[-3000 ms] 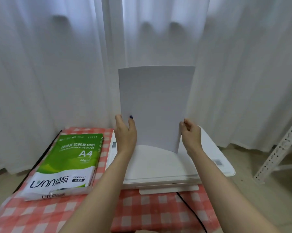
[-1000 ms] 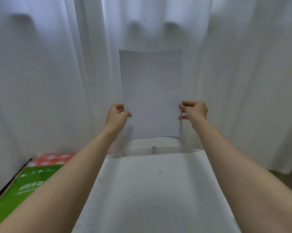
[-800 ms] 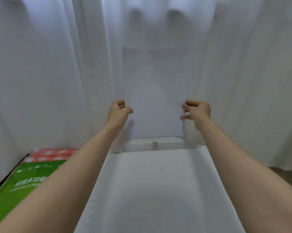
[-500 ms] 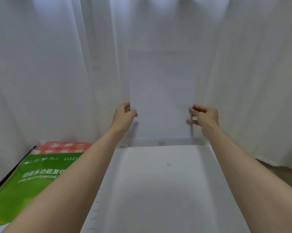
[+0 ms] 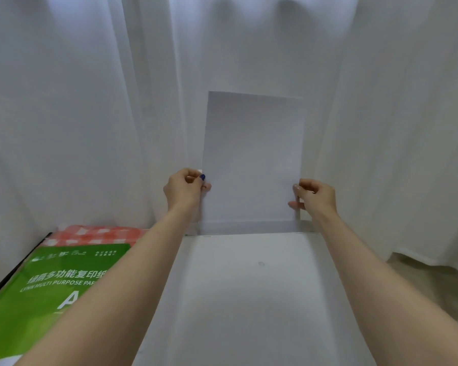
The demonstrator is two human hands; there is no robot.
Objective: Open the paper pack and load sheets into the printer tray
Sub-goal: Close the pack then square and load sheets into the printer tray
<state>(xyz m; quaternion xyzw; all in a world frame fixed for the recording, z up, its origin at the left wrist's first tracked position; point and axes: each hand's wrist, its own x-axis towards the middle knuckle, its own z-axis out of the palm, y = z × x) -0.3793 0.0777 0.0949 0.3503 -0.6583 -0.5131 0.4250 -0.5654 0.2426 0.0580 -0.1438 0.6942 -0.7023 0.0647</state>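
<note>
Paper sheets point(image 5: 251, 154) stand upright at your twelve o'clock: one white stack, too flush to count the leaves. Their bottom edge sits down in the rear tray point(image 5: 249, 227) at the far end of the one printer point(image 5: 249, 299), whose flat white lid fills the view from the centre to six o'clock.

Both of your hands are on that stack. Your left hand point(image 5: 184, 191), at about eleven o'clock from the lid, has its fingers curled in and pinches the left edge low down; one dark blue nail shows against the paper. Your right hand point(image 5: 316, 198), at about one o'clock, pinches the right edge at nearly the same height, thumb in front and fingers folded behind.

One paper pack point(image 5: 45, 291), green with white lettering and a large A, lies flat at eight o'clock just beside the printer, partly hidden by your left forearm. It rests on one red-checked cloth point(image 5: 96, 232), which shows at nine o'clock beyond the pack. White curtains point(image 5: 77, 101) hang behind everything from nine round to three o'clock, right behind the standing sheets.
</note>
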